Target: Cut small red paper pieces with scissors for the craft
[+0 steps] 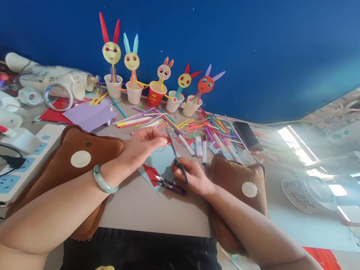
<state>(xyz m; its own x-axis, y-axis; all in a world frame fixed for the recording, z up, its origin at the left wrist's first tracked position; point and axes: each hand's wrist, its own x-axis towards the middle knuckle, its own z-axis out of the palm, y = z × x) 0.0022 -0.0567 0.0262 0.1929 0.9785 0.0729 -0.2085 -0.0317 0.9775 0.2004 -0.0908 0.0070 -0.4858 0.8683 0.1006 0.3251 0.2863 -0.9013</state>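
My left hand (pixel 144 147), with a jade bangle (pixel 104 179) at its wrist, pinches a small piece of red paper (pixel 168 140). My right hand (pixel 192 173) grips black-handled scissors (pixel 180 167), whose blades point up and away beside that piece. Whether the blades touch the paper I cannot tell. Beneath both hands lies a light blue sheet (pixel 161 159) with a red paper scrap (pixel 151 175) on it. Black thread snips (pixel 170 186) rest on the sheet's near edge, just left of my right hand.
Several rabbit-faced paper figures in cups (pixel 163 94) line the blue wall. Markers (pixel 186 145) and coloured sticks (pixel 199 125) cover the table behind my hands. Brown cushions (pixel 236 185) lie under my forearms. At left are a power strip (pixel 45 139) and purple paper (pixel 91 114); a phone (pixel 247 135) lies right.
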